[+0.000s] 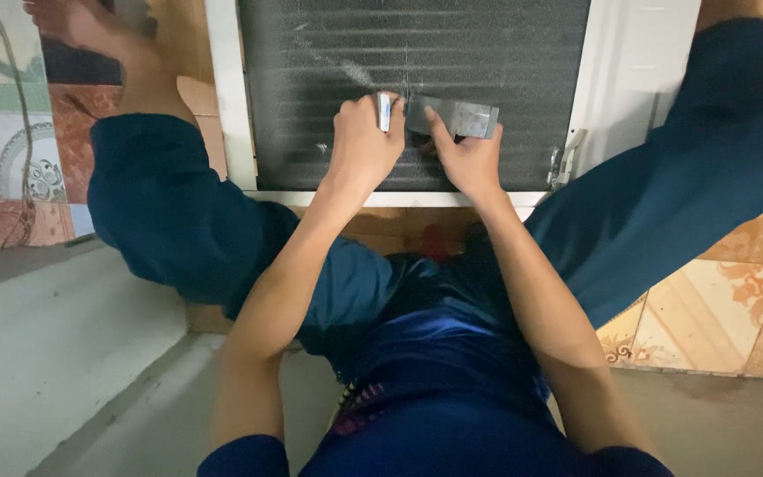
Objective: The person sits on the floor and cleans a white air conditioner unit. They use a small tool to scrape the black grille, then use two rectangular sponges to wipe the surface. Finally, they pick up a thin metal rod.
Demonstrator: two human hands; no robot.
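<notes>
— Two hands, both busy on the same patch. See? The person sits on the floor with legs spread, and the finned coil panel (417,88) of that white-framed unit (231,106) stands between the knees.

— What's in the left hand (362,146)?

— It's curled shut around a small white and blue tool (385,111), held upright against the dark fins. A fin comb or a little brush, I'd guess; it's too small to say for sure.

— And the right hand (470,157)?

— Fingers closed on a flat grey metal piece (457,117), pressed against the same fins, just beside the tool. The two things nearly touch near the middle of the panel, in its lower half.

— So which step is this?

— I'd judge it's the working of the fins themselves, cleaning or straightening. There are pale scuffs and dusty streaks across the panel, so a good deal of it looks yet to be covered.

— What does the next move ask for?

— A light touch, I think. Those fins look thin, so the tool ought to travel along their lines, not across them, with the grey piece kept flat so its edge doesn't dig in. The bare foot (72,22) by the cable (19,132) on the patterned tiles should stay put too.
</notes>
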